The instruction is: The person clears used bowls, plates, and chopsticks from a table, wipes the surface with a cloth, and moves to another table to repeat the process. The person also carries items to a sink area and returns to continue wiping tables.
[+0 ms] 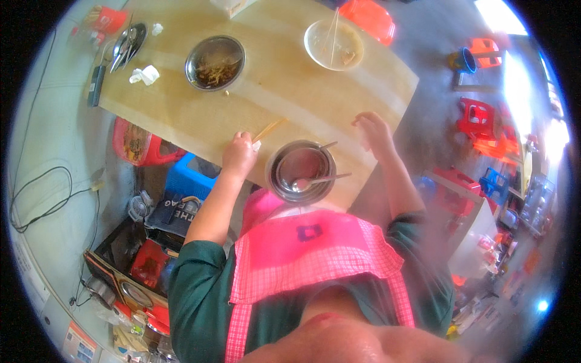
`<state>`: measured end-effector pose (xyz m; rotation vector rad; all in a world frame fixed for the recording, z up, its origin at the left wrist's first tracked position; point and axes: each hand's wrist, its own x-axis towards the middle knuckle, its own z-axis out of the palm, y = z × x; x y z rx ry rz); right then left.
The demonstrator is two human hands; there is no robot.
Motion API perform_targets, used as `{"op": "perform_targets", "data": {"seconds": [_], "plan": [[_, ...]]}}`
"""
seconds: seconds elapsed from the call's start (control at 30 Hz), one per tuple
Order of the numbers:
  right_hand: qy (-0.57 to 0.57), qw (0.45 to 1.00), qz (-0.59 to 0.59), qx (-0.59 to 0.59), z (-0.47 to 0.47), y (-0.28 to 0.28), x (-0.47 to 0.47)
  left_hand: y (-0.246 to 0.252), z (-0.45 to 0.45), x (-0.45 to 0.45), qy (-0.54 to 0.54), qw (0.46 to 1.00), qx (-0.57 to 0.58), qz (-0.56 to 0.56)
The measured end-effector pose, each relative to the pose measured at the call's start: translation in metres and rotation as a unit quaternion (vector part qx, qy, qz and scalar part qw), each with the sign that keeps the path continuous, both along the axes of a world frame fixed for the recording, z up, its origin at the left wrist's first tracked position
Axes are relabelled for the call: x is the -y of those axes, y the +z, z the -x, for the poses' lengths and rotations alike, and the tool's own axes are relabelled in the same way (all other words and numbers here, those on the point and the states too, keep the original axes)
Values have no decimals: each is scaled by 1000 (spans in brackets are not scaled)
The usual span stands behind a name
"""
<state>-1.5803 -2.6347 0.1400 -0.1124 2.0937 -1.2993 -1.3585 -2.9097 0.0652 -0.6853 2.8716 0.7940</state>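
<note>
My left hand [239, 153] is closed around a pair of wooden chopsticks [269, 130] and a bit of white tissue [256, 145], at the near edge of the table. Between my hands stand nested metal bowls [273, 174], with two spoons in them whose handles point right. My right hand [371, 131] is over the table to the right of the bowls, fingers curled; something pale, perhaps tissue, shows at its palm, too blurred to tell. Farther off are a metal bowl with food remains [215, 63] and a pale round plate [333, 44] with thin sticks across it.
On the wooden table [281, 100] lie crumpled tissues [145, 75] and, at the far left, a metal dish of cutlery [129, 47]. A red plastic stool [368, 18] touches the far side. A blue stool [190, 174] stands below the left edge, beside a dark bag [174, 213].
</note>
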Motion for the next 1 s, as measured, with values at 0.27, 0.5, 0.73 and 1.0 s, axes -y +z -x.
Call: {"op": "perform_targets", "data": {"seconds": [0.27,0.5,0.73,1.0], "plan": [[-64,994,37,84,-1,-25,-19,-3,41,35,-67,995,60,33],[-104,988,35,110,0,-35,-46,0,34,49,32,995,13,-93],[-80,991,6,103,6,-31,-35,15,3,11,-89,987,126,-37],[-19,999,-28,5,36,-35,-17,7,24,23,-82,990,114,-22]]}}
